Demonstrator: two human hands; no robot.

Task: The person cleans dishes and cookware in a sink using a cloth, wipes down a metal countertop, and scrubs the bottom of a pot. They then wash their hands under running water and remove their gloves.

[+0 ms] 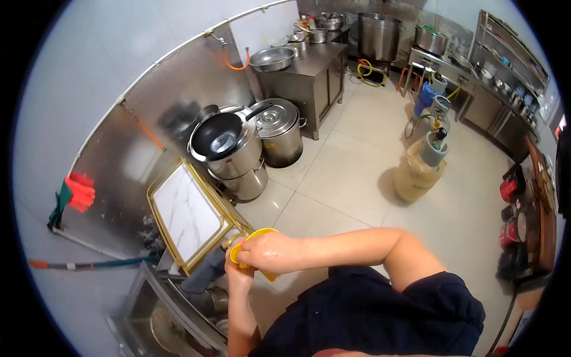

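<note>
My right hand (pixel 270 252) is closed on a bright yellow item (pixel 262 232) with a thin curved edge. The hands cover much of it, so its kind cannot be made out. Close against it, my left hand (pixel 237 269) has its fingers around the yellow item's left side. Both hands meet in front of my body, above the floor and beside a folding table (pixel 189 205) with a white marbled top and gold frame.
A sink (pixel 138 312) is at the lower left. A black wok (pixel 217 135) lies on large steel pots, next to a lidded pot (pixel 279 128). Gas cylinders (pixel 419 172) stand on the floor to the right. Orange gloves (pixel 81 191) hang on the left wall.
</note>
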